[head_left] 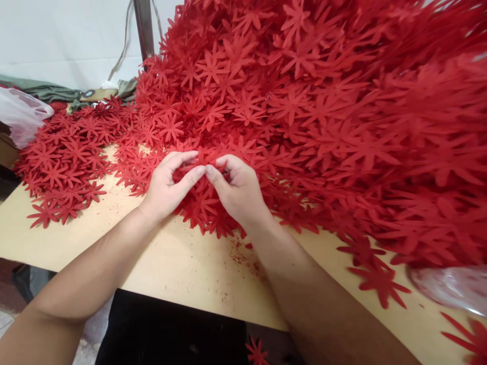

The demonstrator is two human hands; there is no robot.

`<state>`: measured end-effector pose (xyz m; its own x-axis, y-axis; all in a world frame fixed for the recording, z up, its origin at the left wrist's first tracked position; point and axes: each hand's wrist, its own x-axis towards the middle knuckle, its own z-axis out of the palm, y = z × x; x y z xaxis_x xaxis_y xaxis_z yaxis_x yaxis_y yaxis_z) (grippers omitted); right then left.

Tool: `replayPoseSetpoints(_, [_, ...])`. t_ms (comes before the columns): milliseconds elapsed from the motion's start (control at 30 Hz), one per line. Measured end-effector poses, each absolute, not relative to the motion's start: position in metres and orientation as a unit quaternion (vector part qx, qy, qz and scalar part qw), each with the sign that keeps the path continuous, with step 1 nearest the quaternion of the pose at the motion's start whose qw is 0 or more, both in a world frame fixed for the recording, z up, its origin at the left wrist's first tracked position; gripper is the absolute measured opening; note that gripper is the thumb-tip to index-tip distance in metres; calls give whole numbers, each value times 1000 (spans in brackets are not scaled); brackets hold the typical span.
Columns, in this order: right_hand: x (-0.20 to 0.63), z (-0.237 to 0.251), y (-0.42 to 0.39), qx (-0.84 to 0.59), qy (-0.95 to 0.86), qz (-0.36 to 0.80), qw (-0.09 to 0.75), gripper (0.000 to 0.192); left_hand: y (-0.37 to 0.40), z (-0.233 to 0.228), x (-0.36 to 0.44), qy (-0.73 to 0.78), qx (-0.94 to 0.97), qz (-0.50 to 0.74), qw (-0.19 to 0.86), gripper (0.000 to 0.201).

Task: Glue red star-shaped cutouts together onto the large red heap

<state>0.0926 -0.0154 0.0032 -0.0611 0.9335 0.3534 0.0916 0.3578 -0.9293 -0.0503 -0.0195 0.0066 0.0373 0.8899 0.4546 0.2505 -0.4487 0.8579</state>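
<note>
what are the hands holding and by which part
Both the left hand and right hand pinch a red flower-shaped felt cutout between fingertips, apparently at its petals; exact grip spot is hidden.

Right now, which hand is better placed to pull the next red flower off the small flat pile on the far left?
Left. The left hand sits nearer the small flat pile. The right hand lies against the big heap and would have to cross over the left.

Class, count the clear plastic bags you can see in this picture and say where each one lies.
2. One bag sits at the far left edge beside the red flower cutouts. The other bag lies at the lower right on the table. The pile may hide more.
</note>
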Motion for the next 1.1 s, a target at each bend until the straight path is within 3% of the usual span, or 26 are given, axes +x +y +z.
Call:
replayPoseSetpoints(133, [92,-1,-15,-372,-649,420,514,19,-14,0,-48,448,559,568,405,30])
replayPoseSetpoints(367, [94,-2,-12,-397,-625,423,523,15,-11,5,-50,452,518,580,437,32])
replayPoseSetpoints(467, [94,-2,-12,-420,-614,402,534,17,-14,7,-47,453,515,580,439,20])
replayPoseSetpoints(733, [96,-3,-10,-446,-613,362,543,19,-15,11,-47,466,502,599,415,19])
replayPoseSetpoints(900, [104,-7,-1,-465,-589,332,572,21,-5,5,-55,485,485,609,399,7])
replayPoseSetpoints(1100, [113,-8,3,-529,-571,265,569,30,-3,-6,-62,549,582,514,309,44])
